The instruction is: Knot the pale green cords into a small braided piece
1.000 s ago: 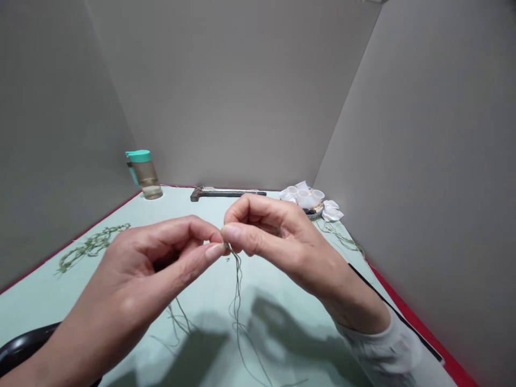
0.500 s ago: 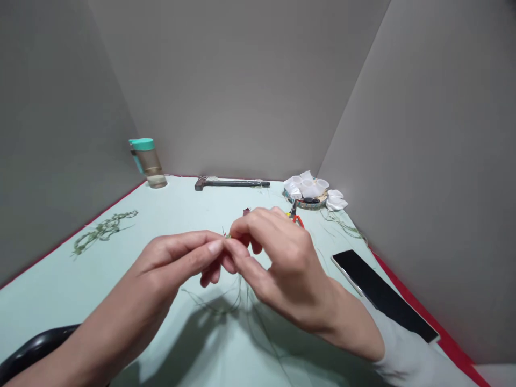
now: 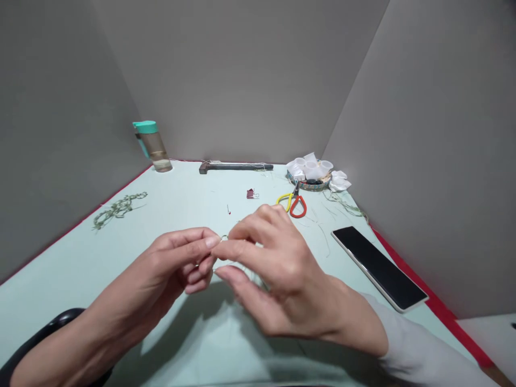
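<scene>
Over the middle of the table, my left hand (image 3: 173, 260) is closed, thumb and index finger pinching a thin green cord (image 3: 224, 236). A small loop of it shows just beyond the fingertips. My right hand (image 3: 278, 269) meets it from the right, its forefingers bent around the cord at the loop and its thumb set lower and apart. Loose strands hang behind the right fingers, mostly hidden. Beyond the hands lie a small pin with a red tip (image 3: 229, 210) and a dark red binder clip (image 3: 250, 194).
At the left lies a knotted green cord piece (image 3: 121, 208), with a water bottle (image 3: 155, 148) behind. A hammer (image 3: 237, 167) rests along the back wall. Pliers with yellow and red handles (image 3: 298, 206), a round tray (image 3: 310, 186) with white cups, and a phone (image 3: 379, 269) are right.
My right thumb has come away from the left fingertips and dropped lower. Both hands have shifted slightly left, and the view has tilted down, uncovering the pin, binder clip and pliers.
</scene>
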`<state>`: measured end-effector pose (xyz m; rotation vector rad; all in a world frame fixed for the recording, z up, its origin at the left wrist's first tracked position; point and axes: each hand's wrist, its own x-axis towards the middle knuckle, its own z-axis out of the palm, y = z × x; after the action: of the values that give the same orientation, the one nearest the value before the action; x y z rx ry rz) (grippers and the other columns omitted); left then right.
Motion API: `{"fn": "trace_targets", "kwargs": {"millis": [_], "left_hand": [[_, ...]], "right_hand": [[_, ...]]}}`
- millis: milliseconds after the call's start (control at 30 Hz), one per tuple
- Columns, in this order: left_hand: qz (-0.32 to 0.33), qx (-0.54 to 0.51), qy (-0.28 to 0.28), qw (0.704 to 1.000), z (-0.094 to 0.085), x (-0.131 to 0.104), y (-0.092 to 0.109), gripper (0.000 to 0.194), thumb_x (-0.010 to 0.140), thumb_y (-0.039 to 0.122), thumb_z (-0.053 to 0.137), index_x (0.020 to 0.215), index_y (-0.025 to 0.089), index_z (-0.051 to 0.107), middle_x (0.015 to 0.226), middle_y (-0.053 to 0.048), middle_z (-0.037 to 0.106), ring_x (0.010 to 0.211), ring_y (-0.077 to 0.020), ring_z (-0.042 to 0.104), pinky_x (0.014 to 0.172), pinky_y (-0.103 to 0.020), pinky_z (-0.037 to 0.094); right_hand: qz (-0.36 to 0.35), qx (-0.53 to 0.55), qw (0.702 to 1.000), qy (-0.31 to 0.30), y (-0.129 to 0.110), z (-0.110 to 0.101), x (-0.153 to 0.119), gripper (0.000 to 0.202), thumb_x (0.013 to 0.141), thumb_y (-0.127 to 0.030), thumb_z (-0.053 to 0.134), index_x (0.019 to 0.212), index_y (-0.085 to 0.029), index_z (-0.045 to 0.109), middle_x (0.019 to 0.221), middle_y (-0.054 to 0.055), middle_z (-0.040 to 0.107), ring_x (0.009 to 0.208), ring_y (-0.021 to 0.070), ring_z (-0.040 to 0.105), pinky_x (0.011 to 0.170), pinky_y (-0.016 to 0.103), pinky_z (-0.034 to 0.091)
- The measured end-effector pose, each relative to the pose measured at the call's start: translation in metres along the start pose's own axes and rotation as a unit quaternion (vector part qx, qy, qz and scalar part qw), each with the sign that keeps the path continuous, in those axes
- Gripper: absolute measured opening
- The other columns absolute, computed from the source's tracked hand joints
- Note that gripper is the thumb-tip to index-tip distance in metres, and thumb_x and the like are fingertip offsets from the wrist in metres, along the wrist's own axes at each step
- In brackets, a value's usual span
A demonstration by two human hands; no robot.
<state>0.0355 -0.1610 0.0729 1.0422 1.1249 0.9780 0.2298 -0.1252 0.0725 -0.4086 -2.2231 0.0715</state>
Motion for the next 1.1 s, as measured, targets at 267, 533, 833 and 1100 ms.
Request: {"fn": "trace_targets", "kwargs": {"millis": [267, 533, 833, 1100], "left_hand": [[0.019, 0.082, -0.038, 0.996, 0.0, -0.017, 0.001, 0.035, 0.091, 0.053, 0.071, 0.076, 0.022, 0.072, 0.06, 0.006, 0.036, 0.053, -0.0091, 0.026, 0.045, -0.019, 0.03], [0.036, 0.162, -0.055, 0.985, -0.003, -0.012, 0.005, 0.028, 0.089, 0.046, 0.069, 0.073, 0.024, 0.069, 0.061, 0.004, 0.044, 0.053, -0.0117, 0.034, 0.047, -0.022, 0.033], [0.064, 0.289, -0.108, 0.949, -0.009, 0.007, -0.005, 0.041, 0.096, 0.056, 0.057, 0.071, 0.024, 0.059, 0.067, 0.003, 0.049, 0.063, -0.015, 0.045, 0.06, -0.024, 0.04], [-0.074, 0.192, -0.138, 0.969, -0.006, 0.04, -0.041, 0.035, 0.093, 0.05, 0.061, 0.073, 0.022, 0.058, 0.055, 0.004, 0.053, 0.05, -0.0117, 0.041, 0.045, -0.022, 0.033]], "right_hand": [[0.28, 0.479, 0.805, -0.208, 0.025, -0.001, -0.006, 0.023, 0.102, -0.045, 0.057, 0.1, -0.024, 0.065, 0.092, 0.0, 0.068, 0.092, 0.0173, 0.065, 0.094, 0.037, 0.052], [0.319, 0.345, 0.831, -0.298, 0.032, -0.056, -0.018, 0.028, 0.101, -0.043, 0.058, 0.087, -0.021, 0.067, 0.062, -0.007, 0.044, 0.056, 0.0086, 0.039, 0.05, 0.024, 0.031], [0.308, 0.097, 0.907, -0.271, 0.023, -0.106, -0.038, 0.039, 0.103, -0.034, 0.049, 0.073, -0.023, 0.072, 0.066, -0.005, 0.057, 0.06, 0.0106, 0.051, 0.055, 0.03, 0.038], [0.284, 0.103, 0.918, -0.257, 0.074, -0.031, -0.066, 0.028, 0.105, -0.039, 0.053, 0.112, -0.024, 0.076, 0.119, 0.006, 0.075, 0.112, 0.0236, 0.066, 0.1, 0.043, 0.046]]}}
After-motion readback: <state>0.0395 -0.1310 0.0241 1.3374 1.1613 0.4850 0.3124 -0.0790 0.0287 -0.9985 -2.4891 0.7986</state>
